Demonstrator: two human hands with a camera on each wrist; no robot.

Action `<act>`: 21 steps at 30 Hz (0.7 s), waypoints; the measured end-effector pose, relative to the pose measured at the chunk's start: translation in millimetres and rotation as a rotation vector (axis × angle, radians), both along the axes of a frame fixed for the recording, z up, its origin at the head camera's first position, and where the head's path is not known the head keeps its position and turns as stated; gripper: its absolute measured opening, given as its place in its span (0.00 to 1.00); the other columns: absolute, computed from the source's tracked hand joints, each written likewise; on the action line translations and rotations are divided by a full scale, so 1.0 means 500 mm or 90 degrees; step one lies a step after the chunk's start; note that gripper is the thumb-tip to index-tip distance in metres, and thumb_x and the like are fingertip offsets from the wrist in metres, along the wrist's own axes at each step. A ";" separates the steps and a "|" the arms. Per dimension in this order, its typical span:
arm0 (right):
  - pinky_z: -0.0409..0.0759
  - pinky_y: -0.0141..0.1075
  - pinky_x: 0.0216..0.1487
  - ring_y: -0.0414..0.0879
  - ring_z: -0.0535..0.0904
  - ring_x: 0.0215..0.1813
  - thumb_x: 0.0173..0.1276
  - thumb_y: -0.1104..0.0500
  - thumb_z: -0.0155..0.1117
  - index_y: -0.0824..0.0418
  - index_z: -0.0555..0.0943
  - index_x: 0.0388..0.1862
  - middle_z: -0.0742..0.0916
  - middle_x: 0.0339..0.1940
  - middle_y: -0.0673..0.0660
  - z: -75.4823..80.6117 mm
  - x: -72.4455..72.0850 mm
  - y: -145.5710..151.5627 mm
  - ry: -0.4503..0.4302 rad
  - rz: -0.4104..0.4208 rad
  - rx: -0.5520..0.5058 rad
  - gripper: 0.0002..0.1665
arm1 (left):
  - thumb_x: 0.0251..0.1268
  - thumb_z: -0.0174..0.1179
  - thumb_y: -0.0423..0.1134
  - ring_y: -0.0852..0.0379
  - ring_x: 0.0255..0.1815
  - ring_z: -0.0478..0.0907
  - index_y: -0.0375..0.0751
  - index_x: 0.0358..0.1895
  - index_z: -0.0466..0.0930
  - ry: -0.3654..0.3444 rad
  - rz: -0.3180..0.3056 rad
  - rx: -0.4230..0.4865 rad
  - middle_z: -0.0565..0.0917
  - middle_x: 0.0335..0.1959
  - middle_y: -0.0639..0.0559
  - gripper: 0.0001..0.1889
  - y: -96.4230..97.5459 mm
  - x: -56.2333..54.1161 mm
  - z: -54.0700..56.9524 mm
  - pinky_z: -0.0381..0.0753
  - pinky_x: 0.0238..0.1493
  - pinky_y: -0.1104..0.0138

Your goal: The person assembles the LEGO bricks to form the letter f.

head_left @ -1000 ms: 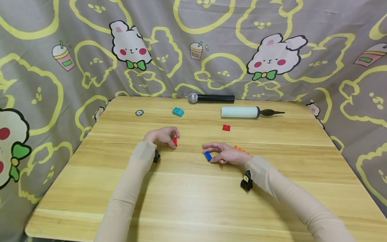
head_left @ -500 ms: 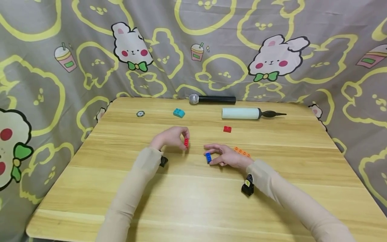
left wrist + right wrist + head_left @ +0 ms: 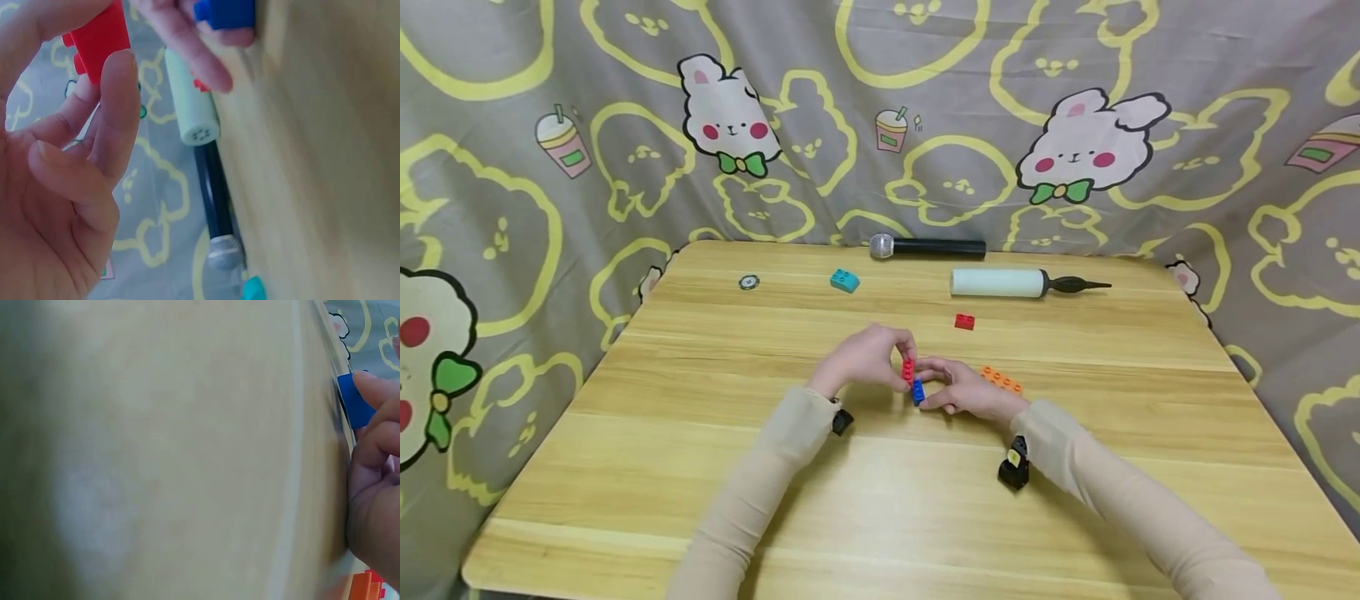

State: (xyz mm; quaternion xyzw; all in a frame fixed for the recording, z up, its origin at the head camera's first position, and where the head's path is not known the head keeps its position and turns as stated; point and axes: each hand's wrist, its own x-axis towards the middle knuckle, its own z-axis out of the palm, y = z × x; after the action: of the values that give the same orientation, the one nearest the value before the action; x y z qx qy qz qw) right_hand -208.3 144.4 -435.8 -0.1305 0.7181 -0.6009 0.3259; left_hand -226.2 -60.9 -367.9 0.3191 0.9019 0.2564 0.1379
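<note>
Head view shows me left hand (image 3: 867, 360) and right hand (image 3: 966, 387), fingers narrowed to pinch a red studded brick (image 3: 907, 372) and a blue studded brick (image 3: 918, 392) close together over the desk (image 3: 880, 517), so I'd steady blue while squaring red to it.

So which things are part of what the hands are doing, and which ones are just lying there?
Part of the job:
red brick, in the left hand
blue brick, in the right hand

Just lying there (though these bricks might be used later):
orange brick
loose red brick
teal brick
microphone
pale tube with black nozzle
small round disc
</note>
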 end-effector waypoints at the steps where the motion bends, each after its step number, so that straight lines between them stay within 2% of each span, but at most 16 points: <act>1: 0.67 0.25 0.19 0.36 0.66 0.16 0.59 0.70 0.65 0.61 0.59 0.74 0.75 0.64 0.64 0.000 0.000 0.000 0.001 -0.003 0.002 0.45 | 0.43 0.74 0.37 0.61 0.25 0.71 0.48 0.38 0.78 0.001 0.001 0.003 0.82 0.39 0.57 0.17 0.004 0.002 -0.005 0.71 0.29 0.70; 4: 0.68 0.25 0.20 0.35 0.66 0.17 0.58 0.70 0.66 0.62 0.58 0.73 0.75 0.63 0.64 -0.001 0.000 -0.004 0.007 -0.004 0.006 0.45 | 0.43 0.75 0.39 0.61 0.28 0.71 0.50 0.37 0.79 -0.001 0.017 0.005 0.82 0.37 0.59 0.17 0.012 0.009 -0.021 0.71 0.31 0.70; 9: 0.68 0.24 0.20 0.35 0.66 0.18 0.57 0.70 0.66 0.63 0.59 0.73 0.74 0.65 0.65 -0.002 0.003 -0.010 0.019 -0.006 0.016 0.45 | 0.43 0.75 0.40 0.62 0.28 0.72 0.51 0.35 0.78 -0.001 0.034 -0.010 0.82 0.34 0.61 0.16 0.018 0.017 -0.040 0.72 0.32 0.69; 14: 0.68 0.24 0.21 0.35 0.67 0.18 0.56 0.71 0.66 0.64 0.58 0.73 0.73 0.66 0.67 -0.005 0.004 -0.011 0.025 -0.009 0.015 0.46 | 0.42 0.76 0.41 0.62 0.30 0.73 0.51 0.34 0.79 0.014 0.038 -0.024 0.82 0.34 0.61 0.16 0.024 0.019 -0.045 0.73 0.34 0.69; 21: 0.70 0.25 0.22 0.36 0.68 0.20 0.57 0.69 0.68 0.63 0.59 0.73 0.73 0.65 0.67 -0.006 0.005 -0.005 0.027 -0.022 0.014 0.46 | 0.41 0.75 0.41 0.61 0.25 0.70 0.51 0.34 0.78 0.016 0.037 -0.027 0.81 0.31 0.60 0.16 0.037 0.018 -0.045 0.70 0.27 0.69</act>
State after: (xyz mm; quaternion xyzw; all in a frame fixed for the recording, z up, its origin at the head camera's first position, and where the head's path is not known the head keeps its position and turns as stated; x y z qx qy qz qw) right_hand -205.7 142.0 -438.6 -0.1270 0.7337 -0.5955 0.3014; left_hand -217.1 -42.3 -390.4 0.2931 0.9176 0.2374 0.1258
